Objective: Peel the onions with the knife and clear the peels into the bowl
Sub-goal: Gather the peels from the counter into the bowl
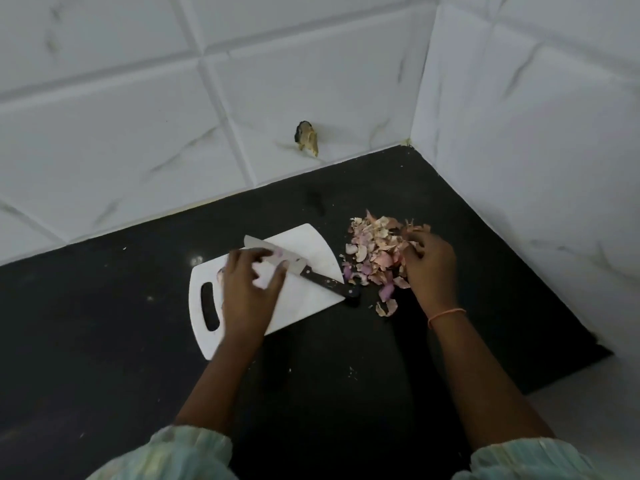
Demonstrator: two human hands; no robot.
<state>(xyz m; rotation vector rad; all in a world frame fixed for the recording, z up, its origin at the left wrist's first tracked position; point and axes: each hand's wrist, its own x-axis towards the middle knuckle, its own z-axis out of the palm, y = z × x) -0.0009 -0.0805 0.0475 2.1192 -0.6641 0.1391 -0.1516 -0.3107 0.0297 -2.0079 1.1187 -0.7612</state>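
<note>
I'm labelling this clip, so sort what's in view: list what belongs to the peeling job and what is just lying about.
Job:
- knife on the cutting board
- pile of onion peels
- left hand, right hand

Just there:
- black countertop
- tiled wall
- damaged spot on the wall

Both forearms reach forward from pale sleeves, the left hand [250, 284] palm-down with fingers spread and loosely bent, the right hand [429, 265], a thin orange band at its wrist, with fingers curled downward.
</note>
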